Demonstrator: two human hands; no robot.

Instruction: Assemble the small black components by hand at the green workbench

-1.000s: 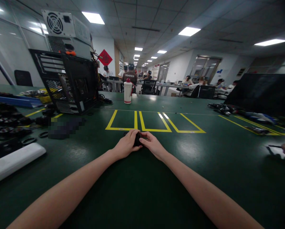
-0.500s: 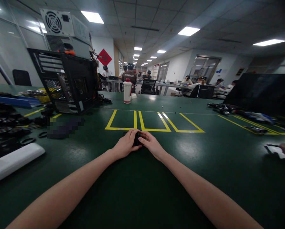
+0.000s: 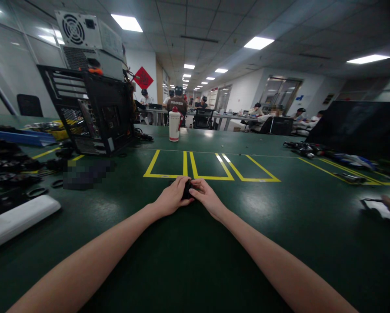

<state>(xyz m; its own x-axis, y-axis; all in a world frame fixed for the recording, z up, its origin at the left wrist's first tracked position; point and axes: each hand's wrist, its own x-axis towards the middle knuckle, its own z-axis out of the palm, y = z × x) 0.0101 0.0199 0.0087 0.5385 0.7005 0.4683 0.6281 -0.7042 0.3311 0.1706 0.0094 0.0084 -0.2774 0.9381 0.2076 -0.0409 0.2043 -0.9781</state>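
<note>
Nearer than the white bottle (image 3: 174, 126), left hand (image 3: 172, 194) and right hand (image 3: 208, 198) curl their fingers round a small black object (image 3: 187, 190), hiding most of it. Yellow tape (image 3: 214, 178) lies between bottle and hands — left of the bottle, a computer case (image 3: 119, 130) bears a power supply (image 3: 79, 30).

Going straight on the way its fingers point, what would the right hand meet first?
Probably the small black object, which the right hand seems to touch at its fingertips; just beyond is the left hand. Exact contact and depth are unclear here.
</note>
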